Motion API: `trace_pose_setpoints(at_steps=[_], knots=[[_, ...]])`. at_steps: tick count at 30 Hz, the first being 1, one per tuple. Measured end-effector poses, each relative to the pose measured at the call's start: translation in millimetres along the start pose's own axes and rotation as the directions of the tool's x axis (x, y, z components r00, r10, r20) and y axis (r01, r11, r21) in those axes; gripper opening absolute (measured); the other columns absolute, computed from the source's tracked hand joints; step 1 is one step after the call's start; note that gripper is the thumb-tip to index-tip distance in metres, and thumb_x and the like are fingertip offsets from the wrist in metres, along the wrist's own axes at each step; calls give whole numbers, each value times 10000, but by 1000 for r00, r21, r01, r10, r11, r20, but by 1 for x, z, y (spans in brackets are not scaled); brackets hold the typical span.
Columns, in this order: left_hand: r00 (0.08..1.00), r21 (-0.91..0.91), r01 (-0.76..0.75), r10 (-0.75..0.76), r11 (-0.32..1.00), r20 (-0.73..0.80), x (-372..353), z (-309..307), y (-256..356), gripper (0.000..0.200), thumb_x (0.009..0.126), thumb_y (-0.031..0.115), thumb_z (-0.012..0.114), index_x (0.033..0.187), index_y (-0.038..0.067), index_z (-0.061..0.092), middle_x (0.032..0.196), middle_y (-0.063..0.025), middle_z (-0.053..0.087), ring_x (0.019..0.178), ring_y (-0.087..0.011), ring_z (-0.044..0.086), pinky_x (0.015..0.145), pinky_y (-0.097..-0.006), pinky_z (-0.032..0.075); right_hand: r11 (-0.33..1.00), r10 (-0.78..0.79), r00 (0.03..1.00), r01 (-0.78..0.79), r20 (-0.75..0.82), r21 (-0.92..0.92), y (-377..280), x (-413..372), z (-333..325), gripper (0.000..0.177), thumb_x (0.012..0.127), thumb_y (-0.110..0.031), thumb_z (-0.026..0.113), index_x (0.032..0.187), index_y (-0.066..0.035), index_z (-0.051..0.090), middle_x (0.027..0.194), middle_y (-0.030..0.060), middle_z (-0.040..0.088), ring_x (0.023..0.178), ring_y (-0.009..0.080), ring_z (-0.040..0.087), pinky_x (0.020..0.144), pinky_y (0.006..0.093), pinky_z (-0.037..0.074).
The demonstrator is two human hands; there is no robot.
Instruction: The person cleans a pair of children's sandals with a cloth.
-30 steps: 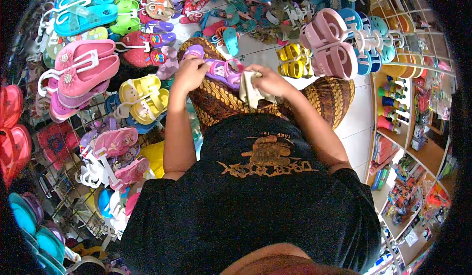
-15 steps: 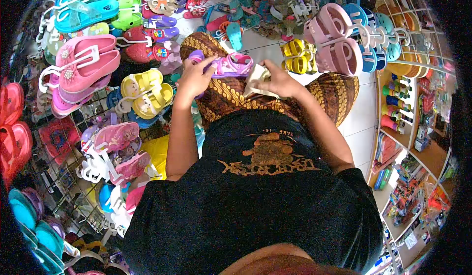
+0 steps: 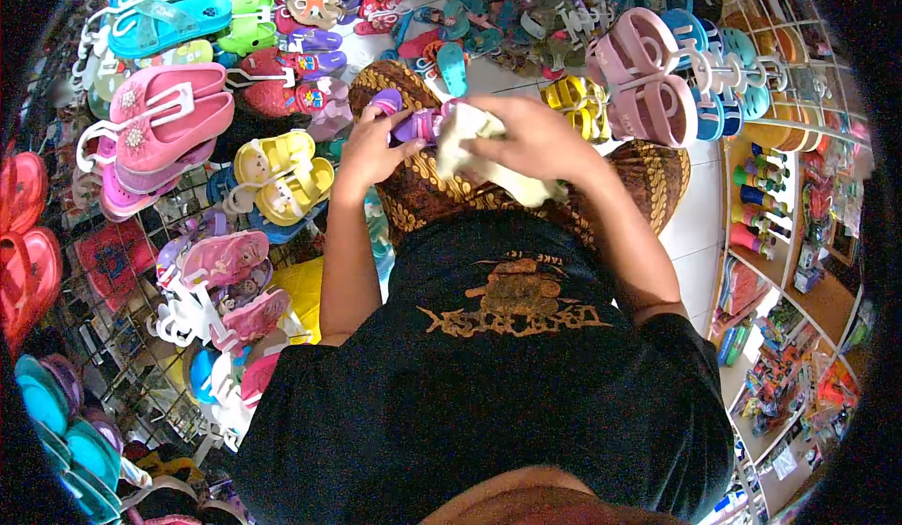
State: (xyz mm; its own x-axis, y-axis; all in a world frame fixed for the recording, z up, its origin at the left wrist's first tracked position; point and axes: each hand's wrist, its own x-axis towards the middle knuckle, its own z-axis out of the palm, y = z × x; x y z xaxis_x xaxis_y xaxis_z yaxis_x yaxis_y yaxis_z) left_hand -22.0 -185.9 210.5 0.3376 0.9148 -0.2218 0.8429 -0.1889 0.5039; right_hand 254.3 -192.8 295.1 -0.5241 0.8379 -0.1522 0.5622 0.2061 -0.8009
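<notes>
A small purple sandal (image 3: 412,129) with pinkish parts lies over my lap, on the brown patterned cloth (image 3: 399,192). My left hand (image 3: 376,149) grips it near one end, with fingers curled over it. In my right hand (image 3: 526,140) is a cream-coloured cloth (image 3: 462,140), bunched under the fingers and pressed against the sandal's right part. One end of the cloth trails down toward my belly. The cloth and hand hide much of the sandal's right half.
Yellow sandals (image 3: 268,177) on a hanger hang left of my left arm, near pink shoes (image 3: 169,116). Pale pink sandals (image 3: 648,79) and small yellow sandals (image 3: 578,102) are at the right. Many shoes cover the floor ahead. Shelves (image 3: 780,243) with goods line the right side.
My right hand has moved left with the cloth, from beside the sandal's end to over it, covering its right part. My left hand has kept its hold, shifting only slightly.
</notes>
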Motion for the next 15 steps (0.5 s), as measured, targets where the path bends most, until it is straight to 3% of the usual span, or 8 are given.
trace_pose_setpoints(at_steps=[2,4,6,7,10,11,14,15], knots=[[999,17,-37,37,999,-3,2,3,-6,578,784,409,779,1288,164,637,1293,-191,553,1166,-374,573,978,-444,474,992,60,983,-78,-174,-96,-9,22,19,448,821,-239,671,1230,-70,595,1060,206,680,998,418,633,875,501,511],[999,32,-39,39,999,16,4,2,-8,601,768,396,789,1297,162,630,1292,-188,553,1157,-374,577,972,-442,479,983,-153,915,102,-375,-151,16,50,62,388,807,-148,674,1181,-59,623,1058,187,679,1009,389,636,876,476,496],[998,45,-8,6,999,60,5,1,-8,626,744,369,803,1308,162,624,1287,-183,556,1150,-377,578,969,-438,481,899,-276,920,145,-278,-414,27,58,101,420,800,-123,650,1214,-59,620,1238,155,635,1190,328,579,995,476,440],[997,90,19,-25,996,69,4,2,-7,631,736,350,803,1314,176,621,1289,-180,554,1148,-377,578,967,-436,483,845,-258,943,116,-208,-522,23,56,111,432,843,-137,597,1268,-60,599,1358,132,574,1318,275,494,1102,470,359],[994,163,56,-70,985,82,-3,3,-8,648,718,299,794,1334,219,610,1300,-169,545,1149,-376,575,963,-434,488,770,-364,925,235,-106,-594,22,43,116,424,883,-158,540,1289,-46,588,1366,132,571,1318,272,500,1135,448,338],[996,148,36,-48,988,78,-5,1,-10,651,717,288,788,1340,236,606,1306,-166,540,1155,-373,572,963,-434,489,742,-436,892,280,-122,-609,26,38,117,374,869,-203,551,1189,-28,636,1339,127,595,1312,264,498,1118,439,349],[992,124,39,-53,992,111,-3,-3,-9,658,724,313,777,1355,293,593,1328,-162,523,1187,-363,553,978,-438,481,745,-384,922,344,55,-571,13,17,98,420,877,-169,522,1267,-34,606,1396,115,556,1343,255,479,1150,436,329],[991,127,48,-63,991,120,-2,-2,-10,661,724,337,783,1355,288,594,1327,-162,524,1192,-363,550,985,-439,475,769,-442,897,387,14,-509,18,12,101,404,861,-154,529,1232,-29,630,1359,124,586,1325,252,500,1146,429,342]])
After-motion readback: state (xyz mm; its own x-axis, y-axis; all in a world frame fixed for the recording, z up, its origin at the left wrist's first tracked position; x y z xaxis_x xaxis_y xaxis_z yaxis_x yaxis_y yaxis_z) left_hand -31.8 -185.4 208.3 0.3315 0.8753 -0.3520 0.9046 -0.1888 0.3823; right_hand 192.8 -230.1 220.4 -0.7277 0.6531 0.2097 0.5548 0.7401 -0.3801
